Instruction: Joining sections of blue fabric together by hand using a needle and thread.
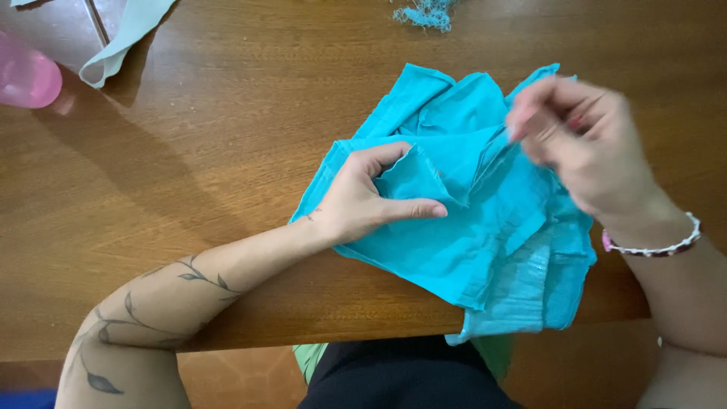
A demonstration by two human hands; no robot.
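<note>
Dark lap (401, 375) at 6 o'clock, closest to camera, green fabric (309, 357) peeking out beside it under the desk edge. Desk (189, 151) brown wood, fills most of view. Turquoise cloth (485, 227) lies crumpled just right of centre, lower corner hanging off the near desk edge around 5 o'clock. Left hand (363, 201) sits on the cloth's left part, thumb and forefinger curled around a small folded flap, pinching it loosely; the other fingers are hidden. Tattooed forearm runs from 7 o'clock up to that hand. Right hand (583, 144) at 2 o'clock, blurred, over the cloth's upper right, fingers bunched; looks closed on a cloth edge, but blur means cannot tell for sure. Beaded bracelet (655, 246) on right wrist at 3 o'clock. Pink object (26, 76) at 10 o'clock, cut by frame edge, well apart from the cloth. Pale green strip (125, 38) at 11 o'clock. Teal thread clump (428, 14) at 12 o'clock, near the cloth's top but apart.
</note>
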